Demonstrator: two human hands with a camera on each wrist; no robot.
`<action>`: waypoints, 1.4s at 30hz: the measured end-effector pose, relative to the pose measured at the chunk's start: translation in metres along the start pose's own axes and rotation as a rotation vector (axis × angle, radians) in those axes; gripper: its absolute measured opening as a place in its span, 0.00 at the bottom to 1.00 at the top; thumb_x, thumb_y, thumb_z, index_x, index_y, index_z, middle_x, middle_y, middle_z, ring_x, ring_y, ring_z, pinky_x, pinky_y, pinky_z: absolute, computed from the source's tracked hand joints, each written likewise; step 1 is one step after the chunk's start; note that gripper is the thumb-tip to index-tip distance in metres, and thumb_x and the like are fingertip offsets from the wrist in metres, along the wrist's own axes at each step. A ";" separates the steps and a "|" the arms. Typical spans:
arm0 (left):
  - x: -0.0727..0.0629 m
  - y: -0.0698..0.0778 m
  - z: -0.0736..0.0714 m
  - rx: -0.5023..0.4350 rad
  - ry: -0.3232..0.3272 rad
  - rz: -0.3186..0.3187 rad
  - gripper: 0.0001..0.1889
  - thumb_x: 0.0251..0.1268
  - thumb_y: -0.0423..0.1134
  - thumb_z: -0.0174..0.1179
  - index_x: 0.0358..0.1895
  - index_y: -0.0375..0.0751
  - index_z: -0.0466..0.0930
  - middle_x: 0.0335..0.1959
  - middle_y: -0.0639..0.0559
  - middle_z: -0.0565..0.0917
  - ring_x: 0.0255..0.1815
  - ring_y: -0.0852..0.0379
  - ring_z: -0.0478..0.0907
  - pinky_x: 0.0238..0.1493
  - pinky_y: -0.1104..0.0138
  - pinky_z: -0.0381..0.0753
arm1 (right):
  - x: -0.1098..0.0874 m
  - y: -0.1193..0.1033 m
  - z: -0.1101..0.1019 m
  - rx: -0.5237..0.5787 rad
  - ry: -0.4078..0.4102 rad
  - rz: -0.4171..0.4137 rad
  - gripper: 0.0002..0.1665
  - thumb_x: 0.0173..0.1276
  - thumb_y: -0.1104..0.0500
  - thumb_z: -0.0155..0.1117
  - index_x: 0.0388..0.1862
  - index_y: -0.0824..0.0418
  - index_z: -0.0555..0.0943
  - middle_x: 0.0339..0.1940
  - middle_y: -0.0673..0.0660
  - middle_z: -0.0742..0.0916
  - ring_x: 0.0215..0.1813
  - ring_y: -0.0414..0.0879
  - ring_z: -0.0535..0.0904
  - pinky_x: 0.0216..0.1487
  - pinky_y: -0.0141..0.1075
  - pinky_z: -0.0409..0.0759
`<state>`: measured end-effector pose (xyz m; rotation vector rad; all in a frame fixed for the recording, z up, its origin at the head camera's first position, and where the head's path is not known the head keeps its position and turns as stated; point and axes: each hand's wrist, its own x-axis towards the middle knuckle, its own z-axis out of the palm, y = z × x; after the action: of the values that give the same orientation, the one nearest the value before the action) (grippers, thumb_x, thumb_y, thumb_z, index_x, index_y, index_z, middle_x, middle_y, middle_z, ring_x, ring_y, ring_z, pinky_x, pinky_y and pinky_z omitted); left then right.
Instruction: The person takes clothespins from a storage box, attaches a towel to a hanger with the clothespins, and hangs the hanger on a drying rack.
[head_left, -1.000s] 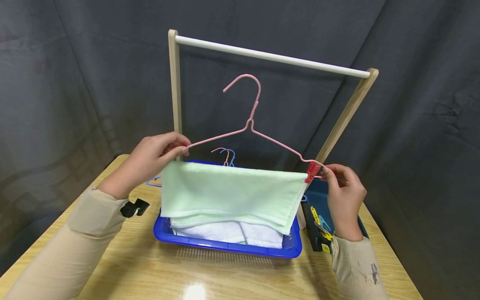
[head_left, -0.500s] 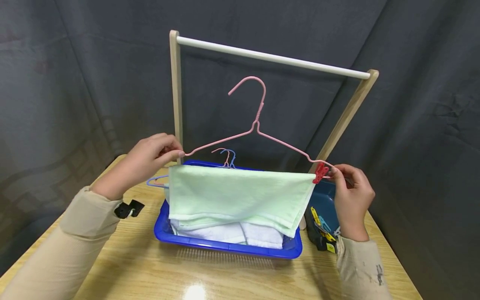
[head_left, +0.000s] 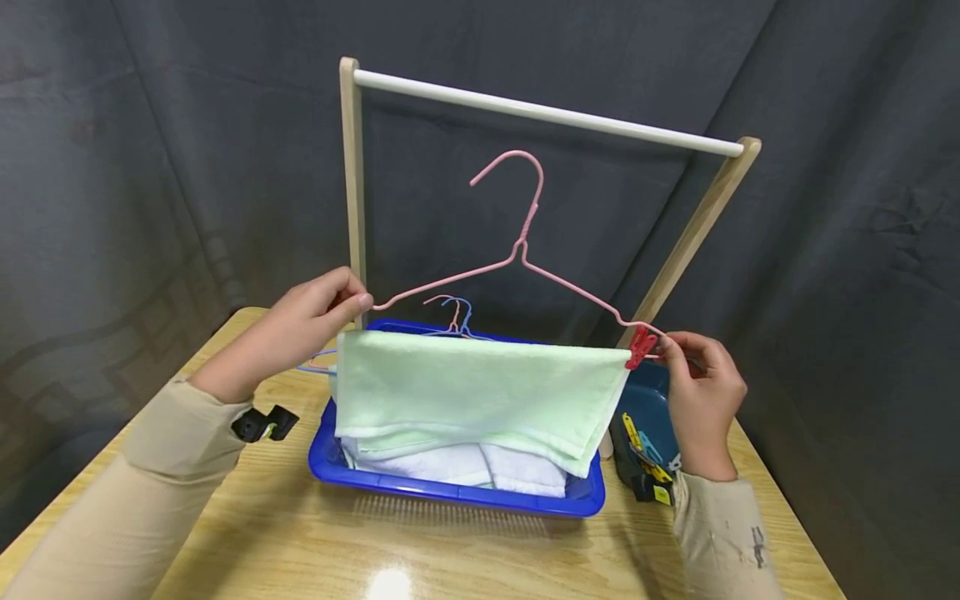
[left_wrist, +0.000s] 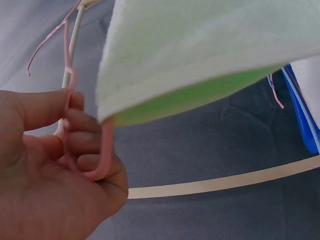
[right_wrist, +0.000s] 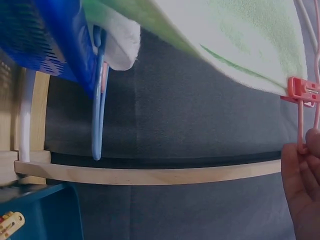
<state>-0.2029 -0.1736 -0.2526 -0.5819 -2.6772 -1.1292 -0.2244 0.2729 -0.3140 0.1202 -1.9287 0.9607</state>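
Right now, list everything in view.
hanger: 1, pink, between hands
towel: 1, pale green, over hanger
clip: 1, red, towel's right
rack: 1, white/wood, behind
basket: 1, blue, on table
cloths: some, white, in basket
other hangers: 2+, pink/blue, behind towel
bin: 1, teal, right of basket
pegs: several, yellow/blue, in bin
table: 1, tan, below
curtain: 1+, grey, behind rack
wrist gear: 1+, black, left cuff
sleeves: 2, beige, forearms
left hand, right hand: 1 each, hanger's ends

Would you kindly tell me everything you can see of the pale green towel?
The pale green towel looks soft and fuzzy, with lighter edging. It hangs folded over the bottom bar of the pink hanger, its layered lower edges uneven. A red clip pinches its upper corner nearest the right hand; no clip shows at the other. It partly hides the blue basket in the head view.
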 end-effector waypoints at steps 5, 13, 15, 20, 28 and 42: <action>-0.001 0.002 0.007 0.059 0.044 0.041 0.12 0.82 0.45 0.51 0.43 0.40 0.73 0.29 0.49 0.70 0.28 0.52 0.65 0.30 0.62 0.66 | -0.001 0.001 -0.001 0.013 -0.015 0.004 0.11 0.69 0.64 0.69 0.45 0.70 0.86 0.41 0.61 0.87 0.37 0.23 0.78 0.43 0.18 0.74; -0.002 0.002 0.014 0.037 0.201 0.153 0.11 0.81 0.40 0.52 0.36 0.40 0.70 0.29 0.49 0.69 0.28 0.53 0.65 0.31 0.64 0.65 | 0.000 0.002 -0.001 0.035 -0.047 0.034 0.09 0.70 0.65 0.68 0.45 0.70 0.85 0.38 0.46 0.85 0.34 0.26 0.81 0.42 0.19 0.77; -0.002 0.001 0.015 0.023 0.228 0.173 0.11 0.81 0.39 0.53 0.36 0.40 0.70 0.28 0.50 0.69 0.28 0.54 0.64 0.30 0.64 0.64 | 0.001 0.001 -0.002 0.041 -0.058 0.042 0.10 0.71 0.65 0.68 0.46 0.70 0.84 0.38 0.41 0.84 0.34 0.27 0.82 0.42 0.19 0.78; -0.002 0.000 0.017 0.005 0.249 0.183 0.11 0.81 0.39 0.52 0.35 0.40 0.70 0.28 0.51 0.69 0.28 0.54 0.64 0.31 0.64 0.64 | 0.002 0.001 -0.003 0.037 -0.062 0.058 0.11 0.71 0.64 0.67 0.47 0.70 0.84 0.39 0.39 0.83 0.35 0.27 0.82 0.42 0.19 0.78; -0.001 0.003 0.019 0.030 0.260 0.184 0.10 0.80 0.39 0.53 0.37 0.38 0.72 0.31 0.50 0.70 0.30 0.54 0.65 0.33 0.64 0.65 | 0.004 0.003 -0.006 0.008 -0.040 0.064 0.11 0.71 0.63 0.68 0.47 0.69 0.85 0.39 0.39 0.84 0.37 0.26 0.81 0.44 0.19 0.77; -0.001 0.011 0.020 -0.033 0.312 0.200 0.10 0.80 0.38 0.52 0.37 0.37 0.71 0.31 0.49 0.69 0.30 0.55 0.64 0.33 0.66 0.64 | 0.016 0.002 -0.020 0.071 -0.038 0.073 0.11 0.71 0.63 0.68 0.46 0.71 0.85 0.35 0.35 0.83 0.35 0.28 0.82 0.41 0.19 0.77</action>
<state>-0.1976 -0.1529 -0.2594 -0.6073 -2.2863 -1.1073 -0.2203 0.2923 -0.2977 0.1104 -1.9456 1.0823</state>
